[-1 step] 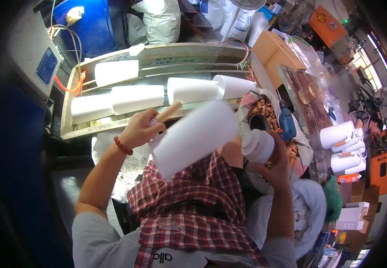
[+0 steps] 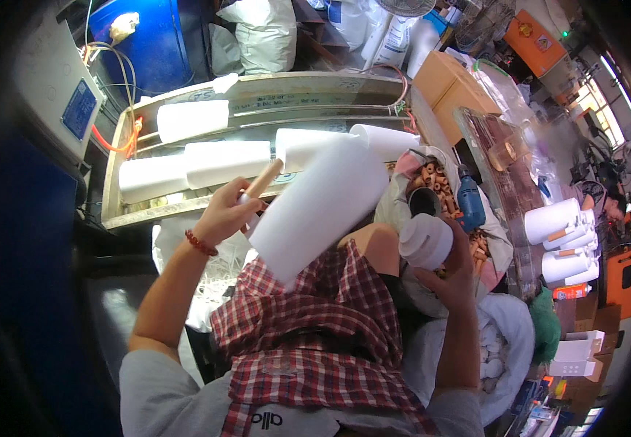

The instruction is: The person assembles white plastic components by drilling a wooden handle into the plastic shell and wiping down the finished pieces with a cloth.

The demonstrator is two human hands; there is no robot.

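My left hand, with a red bead bracelet at the wrist, is closed round the tan handle of a large smooth white cylinder. This cylinder tilts over my lap with its upper end leaning to the right; it is slightly blurred. In my right hand is a smaller white round piece with a stepped rim, like a lid. It is apart from the cylinder. The fingers behind it are partly hidden. Just beyond it stands an open sack holding several tan wooden pieces.
Ahead is a wooden trough with several white cylinders lying in it. A blue tool rests on the sack. To the right, white cylinders with tan handles stand near a worn wooden bench. A white bag is below.
The white cylinder has tipped more upright, its upper end rising. The lid-like piece has shifted slightly right. Both hands keep their hold.
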